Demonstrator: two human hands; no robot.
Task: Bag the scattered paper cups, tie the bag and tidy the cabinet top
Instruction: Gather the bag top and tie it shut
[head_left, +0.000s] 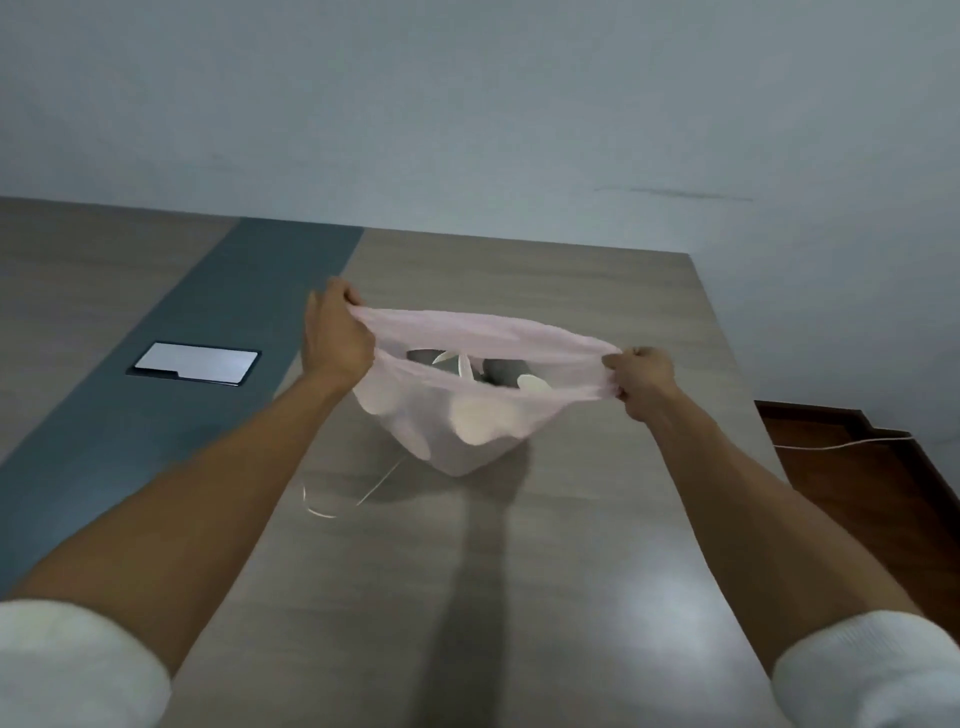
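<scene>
The left hand (337, 332) and right hand (641, 382) each clench one end of the pink bag's (467, 431) mouth, stretching it into a long slit that runs left to right and opens upward. The bag hangs between them above the tabletop (597, 519), white paper cups (475, 421) showing through its thin wall. A phone (195, 362) lies flat on the grey strip to the left.

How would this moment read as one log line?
left hand: grips pink bag rim | right hand: grips rim | paper cups: inside | untied
</scene>
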